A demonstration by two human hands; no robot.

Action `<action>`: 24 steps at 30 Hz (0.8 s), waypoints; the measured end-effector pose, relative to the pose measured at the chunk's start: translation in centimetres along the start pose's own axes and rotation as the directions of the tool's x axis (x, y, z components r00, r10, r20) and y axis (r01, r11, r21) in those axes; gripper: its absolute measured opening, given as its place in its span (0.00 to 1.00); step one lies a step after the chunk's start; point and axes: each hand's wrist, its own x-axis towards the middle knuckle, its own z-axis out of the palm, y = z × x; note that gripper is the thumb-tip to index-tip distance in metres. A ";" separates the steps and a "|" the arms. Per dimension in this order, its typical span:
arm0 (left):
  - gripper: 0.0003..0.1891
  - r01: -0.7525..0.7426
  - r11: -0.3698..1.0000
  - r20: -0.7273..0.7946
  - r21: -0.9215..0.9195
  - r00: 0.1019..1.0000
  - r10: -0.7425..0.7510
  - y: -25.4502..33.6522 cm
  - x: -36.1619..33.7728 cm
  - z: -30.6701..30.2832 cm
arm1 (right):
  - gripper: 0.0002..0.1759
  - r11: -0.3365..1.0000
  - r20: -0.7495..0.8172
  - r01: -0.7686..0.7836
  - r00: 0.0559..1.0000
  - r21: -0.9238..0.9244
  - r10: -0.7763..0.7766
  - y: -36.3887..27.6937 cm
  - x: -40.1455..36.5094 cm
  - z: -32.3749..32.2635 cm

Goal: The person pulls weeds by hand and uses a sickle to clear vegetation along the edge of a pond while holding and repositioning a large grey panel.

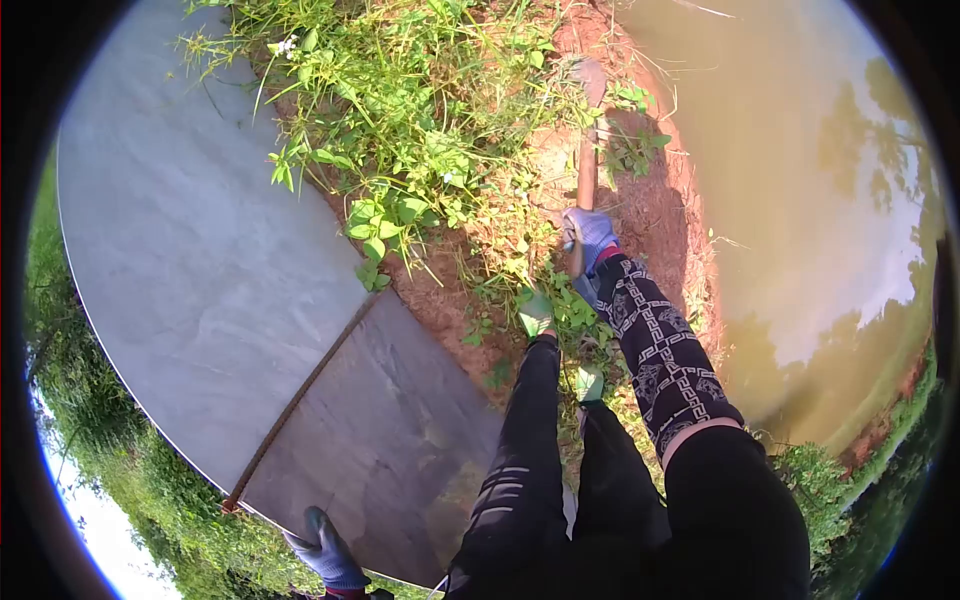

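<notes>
My right hand (590, 232), in a purple-grey glove, is closed around the brown handle of a digging tool (587, 170). The tool's flattened head (590, 80) lies at the grass edge on the reddish soil, and a short end of the handle shows below my fist. At the lower left, my left hand (325, 552), gloved in blue-grey, has its fingers apart and overlaps the outer edge of a smooth grey sheet-like surface (200, 220). Nothing shows in its grasp.
A strip of red soil (660, 200) with green weeds (400, 130) runs ahead, beside muddy water (770, 180) on the right. A brown rod or rope (305, 390) crosses the grey surface. My green-toed shoes (537, 312) stand among the weeds.
</notes>
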 end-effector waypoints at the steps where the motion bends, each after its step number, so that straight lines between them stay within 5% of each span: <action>1: 0.28 -0.009 1.000 0.014 0.000 1.000 0.009 0.1 0.0 0.1 | 0.13 0.975 0.010 -0.212 0.977 0.073 0.212 1.8 -4.0 0.4; 4: 0.26 0.007 0.999 0.035 -0.047 0.999 -0.005 1.5 0.0 0.8 | 0.11 0.896 -0.034 -0.382 0.922 -0.227 0.385 7.1 -12.0 -5.3; 7: 0.25 0.023 0.996 0.056 -0.090 0.998 -0.018 1.2 0.2 0.8 | 0.12 0.854 -0.021 -0.459 0.883 -0.244 0.468 5.2 -17.4 -9.5; 9: 0.24 0.013 0.996 0.064 -0.083 0.998 -0.008 1.7 0.1 0.9 | 0.12 0.918 -0.098 -0.379 0.924 -0.113 0.369 2.5 -18.1 -10.2; 12: 0.25 0.037 0.999 0.061 -0.029 0.998 -0.035 4.0 -0.2 1.6 | 0.10 0.996 -0.207 -0.062 0.977 -0.070 0.046 -2.1 -11.1 -10.5; 17: 0.26 0.042 0.998 0.069 -0.049 0.997 -0.038 1.3 0.0 0.6 | 0.08 0.935 -0.280 0.272 0.938 0.227 -0.205 -7.4 1.6 -5.9; 19: 0.26 0.008 1.000 0.063 -0.015 0.998 -0.007 1.0 0.1 0.7 | 0.09 0.964 -0.075 0.082 0.995 0.255 -0.065 -5.0 1.5 -2.5; 21: 0.27 -0.024 1.000 0.056 0.004 0.998 0.024 1.7 0.1 0.8 | 0.11 0.962 -0.071 -0.141 0.989 -0.234 0.127 1.6 -1.6 -3.4; 24: 0.27 0.000 0.999 0.059 -0.040 0.998 0.002 3.2 -0.2 1.2 | 0.11 0.871 -0.100 -0.370 0.928 -0.324 0.358 3.5 -11.9 -7.4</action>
